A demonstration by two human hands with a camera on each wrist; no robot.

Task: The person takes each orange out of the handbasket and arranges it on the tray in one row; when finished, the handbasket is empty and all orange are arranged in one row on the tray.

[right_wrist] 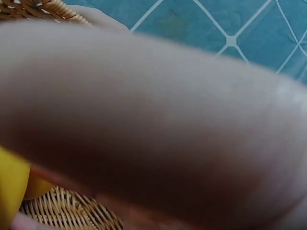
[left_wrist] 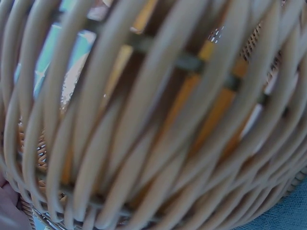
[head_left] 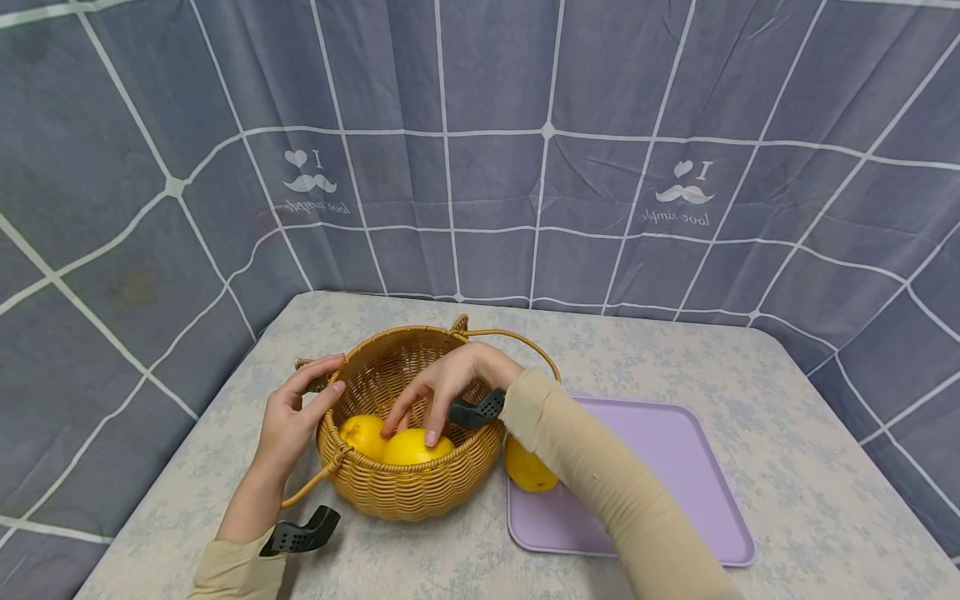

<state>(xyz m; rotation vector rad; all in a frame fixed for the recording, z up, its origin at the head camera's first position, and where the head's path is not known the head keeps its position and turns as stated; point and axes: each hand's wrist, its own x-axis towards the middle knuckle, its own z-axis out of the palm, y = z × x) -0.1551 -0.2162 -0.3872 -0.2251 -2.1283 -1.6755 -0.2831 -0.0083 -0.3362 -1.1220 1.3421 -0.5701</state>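
Note:
A round wicker basket (head_left: 420, 492) stands tilted toward the near side of the table. My left hand (head_left: 294, 417) grips its left rim, with the thumb lying over the edge. My right hand (head_left: 442, 387) reaches down inside, fingers and thumb bent around a yellow lemon (head_left: 417, 450). Beside that lemon in the basket sits a deeper yellow orange (head_left: 363, 435). Another orange (head_left: 531, 468) rests on the left side of a lilac tray (head_left: 675, 450), partly covered by the right sleeve. Through the basket weave (left_wrist: 158, 96), orange patches show in the left wrist view. The right wrist view shows the lemon (right_wrist: 10, 187) at its left edge.
Thin looped handles (head_left: 525, 340) stick out from the basket's sides. The table (head_left: 795, 467) has a pale floral cover. A grey-blue checked curtain (head_left: 495, 183) hangs behind and at both sides. The right forearm (head_left: 622, 492) crosses over the tray.

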